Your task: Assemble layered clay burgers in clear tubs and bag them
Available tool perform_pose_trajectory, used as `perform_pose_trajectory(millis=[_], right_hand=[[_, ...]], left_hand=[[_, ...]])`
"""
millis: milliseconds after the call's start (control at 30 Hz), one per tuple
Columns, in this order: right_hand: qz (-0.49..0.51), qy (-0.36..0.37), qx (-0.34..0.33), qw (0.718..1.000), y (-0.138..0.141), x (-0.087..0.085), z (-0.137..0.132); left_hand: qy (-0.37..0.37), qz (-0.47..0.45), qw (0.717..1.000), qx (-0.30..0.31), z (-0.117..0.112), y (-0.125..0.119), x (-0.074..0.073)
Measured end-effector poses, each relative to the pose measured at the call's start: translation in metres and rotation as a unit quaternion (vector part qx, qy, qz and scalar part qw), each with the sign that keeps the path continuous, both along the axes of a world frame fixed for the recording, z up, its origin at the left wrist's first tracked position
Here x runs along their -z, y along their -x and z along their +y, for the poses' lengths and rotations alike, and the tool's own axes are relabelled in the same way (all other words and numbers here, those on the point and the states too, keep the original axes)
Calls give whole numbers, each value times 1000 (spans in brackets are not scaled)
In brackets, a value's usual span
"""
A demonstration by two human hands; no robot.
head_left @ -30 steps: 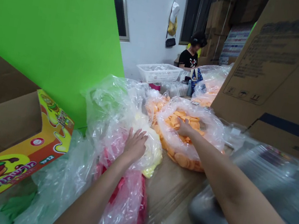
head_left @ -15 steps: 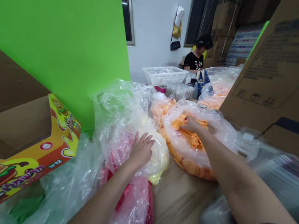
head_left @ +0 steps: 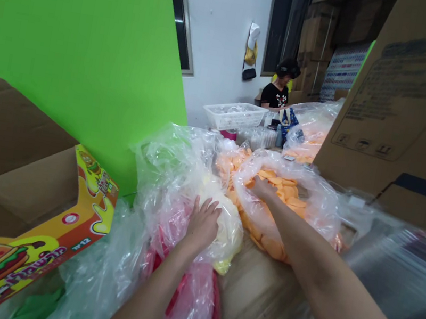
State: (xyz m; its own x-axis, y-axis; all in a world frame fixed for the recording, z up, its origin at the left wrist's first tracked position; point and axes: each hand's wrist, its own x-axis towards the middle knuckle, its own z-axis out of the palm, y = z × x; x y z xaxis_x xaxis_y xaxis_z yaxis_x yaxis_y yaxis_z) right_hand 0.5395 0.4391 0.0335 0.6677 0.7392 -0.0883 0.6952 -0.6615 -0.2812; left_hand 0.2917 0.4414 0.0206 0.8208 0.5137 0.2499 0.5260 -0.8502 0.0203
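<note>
Head view: the work in hand looks like drawing pieces out of the clear bag of orange discs (head_left: 324, 212), which sits on the table (head_left: 255, 301) just beyond the middle, right of a bag of pale yellow pieces (head_left: 228, 227). The right hand (head_left: 263, 188) is inside the bag's mouth, palm down on the orange discs (head_left: 282, 183). Its fingers are mostly hidden by the plastic, so I cannot tell whether they are clenched on any discs or lying loose.

The left hand (head_left: 203, 222) lies flat on the yellow bag with its fingers (head_left: 210, 206) spread and released, pressing the film rather than grasping it. A red-filled bag (head_left: 191, 296) lies under the wrist.

By my judgement, a pick here calls for curling the right fingers round a few discs and lifting straight up through the mouth, clear of the loose film.

The orange bag slumps with its mouth gaping upward and slightly toward the person. Its long axis runs across the table from near left to far right. The discs are round and mostly lie flat.

A burger-printed carton (head_left: 24, 253) stands open at left before a green panel (head_left: 72, 51).
</note>
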Motion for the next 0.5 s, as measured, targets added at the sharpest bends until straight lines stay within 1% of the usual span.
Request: perform_pose_trajectory(millis=[100, 300, 400, 500], right_hand=[[0, -12, 18, 1000, -2, 0, -3], [5, -23, 39, 999, -24, -9, -18], [1, -29, 26, 999, -27, -11, -22], [-5, -30, -8, 1000, -22, -10, -19]], left_hand=[[0, -4, 1000, 0, 1, 1, 1], [7, -12, 1000, 2, 1, 2, 2], [10, -15, 1000, 3, 1, 3, 2], [14, -16, 1000, 2, 1, 3, 1]])
